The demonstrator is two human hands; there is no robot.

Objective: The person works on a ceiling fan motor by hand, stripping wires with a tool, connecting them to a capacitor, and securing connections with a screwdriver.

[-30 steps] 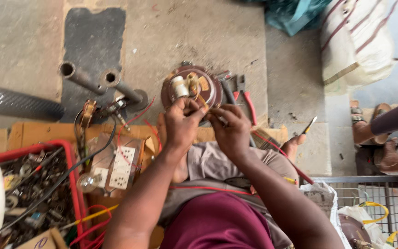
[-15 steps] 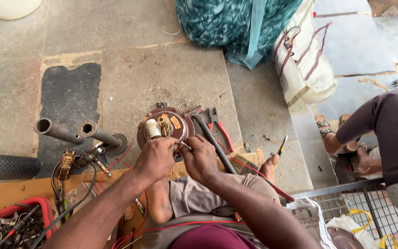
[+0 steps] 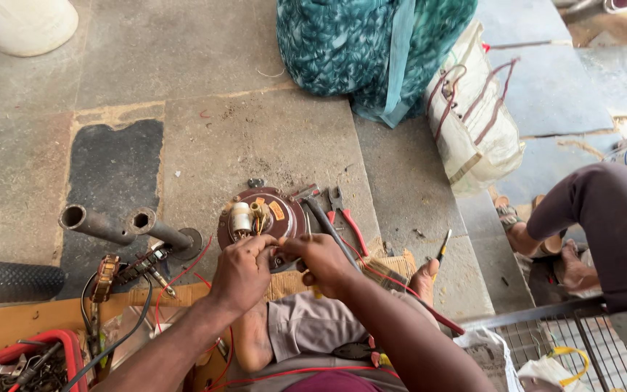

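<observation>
- The left hand and the right hand meet at the centre of the frame, fingertips drawn together at the lower edge of a round brown motor housing; both are pinched shut on something small between them, too small to tell what.
- The motor housing lies flat on the stone floor just above the hands, centre of the frame, with a white cylinder and a brass-coloured part standing on its top face.
- A hammer lies just right of the housing, its head toward the top and its dark handle running down behind the right hand.
- Red-handled pliers lie beside the hammer, further right.
- A screwdriver with a yellow-and-dark handle lies on the floor right of centre, near the person's foot.
- Red wires run from the housing area down to the lower right, across the person's lap.
- Left of the hands, two open-ended dark metal pipes lie on the floor, with a small brass-coloured fitting and black cable below them.
- A black tyre shows at the left edge, and a red crate of metal parts sits in the lower left corner on cardboard.
- A teal patterned cloth bundle fills the upper centre, with a white sack to its right.
- A white bucket sits in the upper left corner.
- Another person's leg in dark trousers and a sandalled foot show at the right edge.
</observation>
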